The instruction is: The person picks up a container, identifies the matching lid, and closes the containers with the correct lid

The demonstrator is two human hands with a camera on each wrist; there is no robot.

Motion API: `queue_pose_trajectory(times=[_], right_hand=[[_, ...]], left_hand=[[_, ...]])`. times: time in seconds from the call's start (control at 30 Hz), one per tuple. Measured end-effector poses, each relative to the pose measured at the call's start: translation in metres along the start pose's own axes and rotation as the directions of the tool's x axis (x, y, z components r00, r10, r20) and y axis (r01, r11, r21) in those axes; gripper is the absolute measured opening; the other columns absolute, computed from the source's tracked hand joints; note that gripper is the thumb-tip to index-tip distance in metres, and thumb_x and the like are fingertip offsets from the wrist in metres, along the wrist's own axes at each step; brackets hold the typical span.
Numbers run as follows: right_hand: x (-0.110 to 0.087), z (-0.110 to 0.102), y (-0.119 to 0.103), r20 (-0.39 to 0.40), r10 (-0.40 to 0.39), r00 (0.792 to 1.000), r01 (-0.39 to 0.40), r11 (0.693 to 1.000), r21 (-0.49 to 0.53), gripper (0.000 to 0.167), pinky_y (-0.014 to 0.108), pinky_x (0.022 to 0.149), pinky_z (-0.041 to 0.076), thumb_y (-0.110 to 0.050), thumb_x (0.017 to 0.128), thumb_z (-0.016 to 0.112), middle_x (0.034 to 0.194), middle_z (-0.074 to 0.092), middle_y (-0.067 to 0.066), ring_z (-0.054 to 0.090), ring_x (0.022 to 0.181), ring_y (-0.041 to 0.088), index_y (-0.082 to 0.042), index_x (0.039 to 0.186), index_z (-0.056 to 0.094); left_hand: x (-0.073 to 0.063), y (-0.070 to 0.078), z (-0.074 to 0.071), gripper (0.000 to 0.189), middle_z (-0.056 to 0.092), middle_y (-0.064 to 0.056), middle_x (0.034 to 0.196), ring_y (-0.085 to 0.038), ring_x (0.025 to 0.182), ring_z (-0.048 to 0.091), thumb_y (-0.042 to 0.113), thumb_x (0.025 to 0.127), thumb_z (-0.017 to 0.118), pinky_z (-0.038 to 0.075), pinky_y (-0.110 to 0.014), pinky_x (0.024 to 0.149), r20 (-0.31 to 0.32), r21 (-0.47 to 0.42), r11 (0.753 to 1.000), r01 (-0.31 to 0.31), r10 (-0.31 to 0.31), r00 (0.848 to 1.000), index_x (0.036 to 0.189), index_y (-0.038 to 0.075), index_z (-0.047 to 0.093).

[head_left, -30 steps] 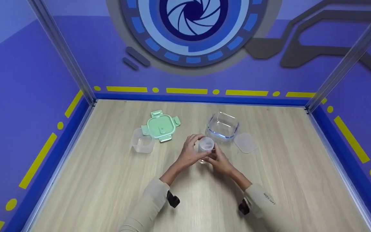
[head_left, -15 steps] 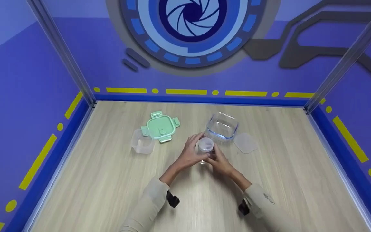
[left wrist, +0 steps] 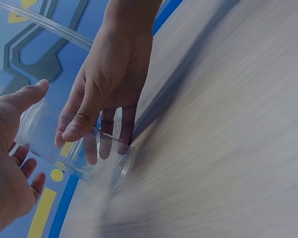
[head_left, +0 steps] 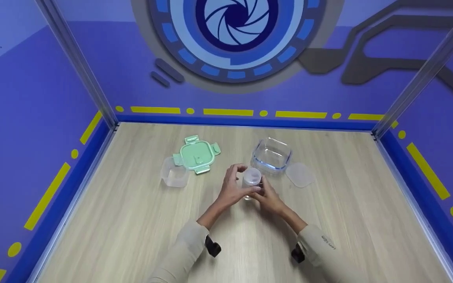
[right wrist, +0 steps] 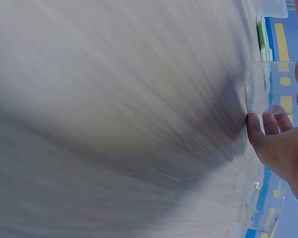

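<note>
A clear cylindrical container (head_left: 252, 179) with a translucent top stands on the table between both hands in the head view. My right hand (head_left: 270, 199) grips its lower part from the right. In the left wrist view, the right fingers show through the clear wall (left wrist: 92, 166), with the thumb on the near side. My left hand (head_left: 232, 192) is loosely spread about the upper part, its thumb in front and its index finger apart from the rim. Seen from the right wrist, the right fingers (right wrist: 268, 130) lie along the container (right wrist: 258, 84), close above the table.
Behind the container stands a square glass box (head_left: 272, 155), with a translucent flat lid (head_left: 300, 175) to its right. At left, a green clip lid (head_left: 197, 155) meets the edge of a small translucent tub (head_left: 174, 177). Blue-purple walls (head_left: 226, 98) border the table (head_left: 132, 228).
The left index finger has drawn back from the container's rim and the left hand has loosened. The right hand stays on the container, which has hardly moved. Surrounding boxes and lids have not moved.
</note>
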State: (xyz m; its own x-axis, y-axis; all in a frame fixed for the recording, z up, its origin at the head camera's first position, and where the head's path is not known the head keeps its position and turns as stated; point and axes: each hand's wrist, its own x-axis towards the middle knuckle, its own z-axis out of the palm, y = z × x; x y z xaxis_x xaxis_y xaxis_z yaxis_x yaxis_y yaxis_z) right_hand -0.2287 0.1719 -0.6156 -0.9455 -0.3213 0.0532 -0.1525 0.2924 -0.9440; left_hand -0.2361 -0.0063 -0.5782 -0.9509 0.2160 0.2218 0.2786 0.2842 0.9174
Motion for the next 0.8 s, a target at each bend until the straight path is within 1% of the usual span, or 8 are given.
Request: queue_pose_trajectory(times=[0.17, 0.27, 0.43, 0.6, 0.63, 0.8], right_hand=[[0.0004, -0.0006, 0.0033, 0.005, -0.037, 0.999, 0.037, 0.999, -0.012, 0.065, 0.052, 0.107, 0.05, -0.009, 0.099, 0.066, 0.144, 0.05, 0.028, 0.053, 0.132, 0.042, 0.004, 0.15, 0.029], [0.002, 0.0005, 0.0033, 0.001, -0.03, 1.0, 0.03, 0.999, -0.021, 0.066, 0.054, 0.109, 0.047, -0.009, 0.098, 0.067, 0.146, 0.049, 0.027, 0.052, 0.134, 0.042, 0.003, 0.15, 0.029], [0.0021, 0.002, 0.0023, 0.001, -0.028, 1.0, 0.028, 1.0, -0.011, 0.069, 0.056, 0.111, 0.046, -0.01, 0.098, 0.068, 0.149, 0.046, 0.027, 0.051, 0.136, 0.044, 0.002, 0.152, 0.027], [0.0017, 0.0029, 0.0031, -0.018, -0.033, 0.999, 0.033, 0.999, -0.02, 0.067, 0.056, 0.107, 0.05, -0.006, 0.097, 0.067, 0.145, 0.049, 0.028, 0.056, 0.13, 0.045, 0.004, 0.151, 0.029], [-0.0001, 0.0025, -0.002, -0.016, -0.036, 0.999, 0.035, 0.999, -0.022, 0.066, 0.056, 0.106, 0.05, -0.005, 0.097, 0.067, 0.144, 0.049, 0.029, 0.056, 0.129, 0.046, 0.005, 0.15, 0.029], [-0.0011, 0.0028, -0.0045, -0.013, -0.037, 0.999, 0.037, 0.999, -0.001, 0.066, 0.057, 0.106, 0.05, 0.0, 0.097, 0.064, 0.143, 0.048, 0.031, 0.056, 0.129, 0.048, 0.007, 0.151, 0.027]], left_hand=[[0.0008, -0.0003, 0.0028, 0.075, 0.057, -0.01, 0.131, -0.024, 0.125, 0.05, 0.03, 0.074, 0.092, 0.045, -0.052, 0.103, -0.014, -0.01, 1.0, -0.006, 0.006, 1.0, 0.133, 0.007, 0.052], [0.0015, -0.0001, 0.0028, 0.074, 0.057, -0.01, 0.13, -0.024, 0.125, 0.05, 0.029, 0.074, 0.093, 0.045, -0.055, 0.104, -0.016, -0.013, 1.0, 0.0, 0.0, 1.0, 0.132, 0.008, 0.053], [0.0025, -0.0014, 0.0026, 0.069, 0.058, -0.01, 0.13, -0.024, 0.125, 0.05, 0.028, 0.077, 0.091, 0.046, -0.053, 0.104, -0.015, 0.0, 1.0, -0.005, 0.005, 1.0, 0.132, 0.008, 0.055], [0.003, -0.003, 0.0004, 0.065, 0.059, -0.01, 0.133, -0.024, 0.127, 0.05, 0.023, 0.081, 0.087, 0.045, -0.054, 0.105, 0.022, -0.011, 1.0, -0.019, 0.019, 1.0, 0.135, 0.007, 0.056], [0.0032, -0.003, -0.0001, 0.064, 0.059, -0.01, 0.133, -0.025, 0.127, 0.05, 0.022, 0.081, 0.086, 0.045, -0.054, 0.105, 0.029, -0.017, 1.0, -0.024, 0.025, 0.999, 0.136, 0.007, 0.056], [0.0056, -0.0047, -0.0011, 0.062, 0.061, -0.011, 0.136, -0.026, 0.127, 0.051, 0.018, 0.082, 0.081, 0.045, -0.053, 0.104, 0.064, -0.029, 0.999, -0.042, 0.043, 0.997, 0.138, 0.007, 0.057]])
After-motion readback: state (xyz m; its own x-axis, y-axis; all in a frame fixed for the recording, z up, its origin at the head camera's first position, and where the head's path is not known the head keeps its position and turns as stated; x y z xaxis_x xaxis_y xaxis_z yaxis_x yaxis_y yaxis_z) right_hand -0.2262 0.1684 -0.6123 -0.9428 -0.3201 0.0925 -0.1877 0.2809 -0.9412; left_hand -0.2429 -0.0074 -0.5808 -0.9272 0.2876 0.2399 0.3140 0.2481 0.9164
